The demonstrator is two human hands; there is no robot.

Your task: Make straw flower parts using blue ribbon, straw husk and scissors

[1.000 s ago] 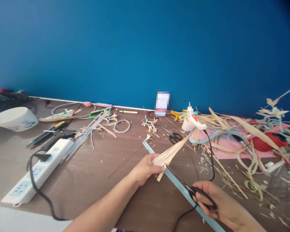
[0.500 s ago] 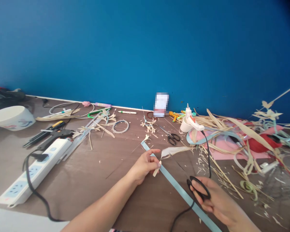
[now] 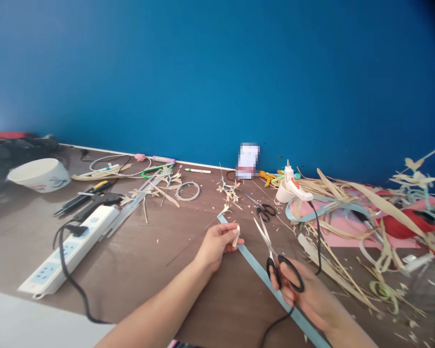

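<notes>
Between the thumb and fingers of my left hand (image 3: pixel 219 245) is pinched a small cream strip of dried husk (image 3: pixel 235 236). My right hand (image 3: pixel 308 290) has its fingers through the black handles of a pair of scissors (image 3: pixel 270 245), whose blades are slightly apart and point up and left, clear of the strip. A long light-blue ribbon (image 3: pixel 255 263) runs diagonally over the table, passing beneath both hands. At its far end lies a small pale husk flower (image 3: pixel 224 210). A longer piece of husk (image 3: pixel 313 253) rests on the table right of the scissors.
A second pair of scissors (image 3: pixel 264 209) lies farther back. At right stand a white glue gun (image 3: pixel 293 186) with its cord and a heap of husk strips (image 3: pixel 380 198) on pink sheets. On the left are a power strip (image 3: pixel 76 251), a black glue gun (image 3: pixel 97 205) and a white bowl (image 3: pixel 39 174).
The longer husk piece, earlier beside my left fingers, now lies on the table to the right. The scissors have turned more upright and their blades have parted. The view has shifted slightly left.
</notes>
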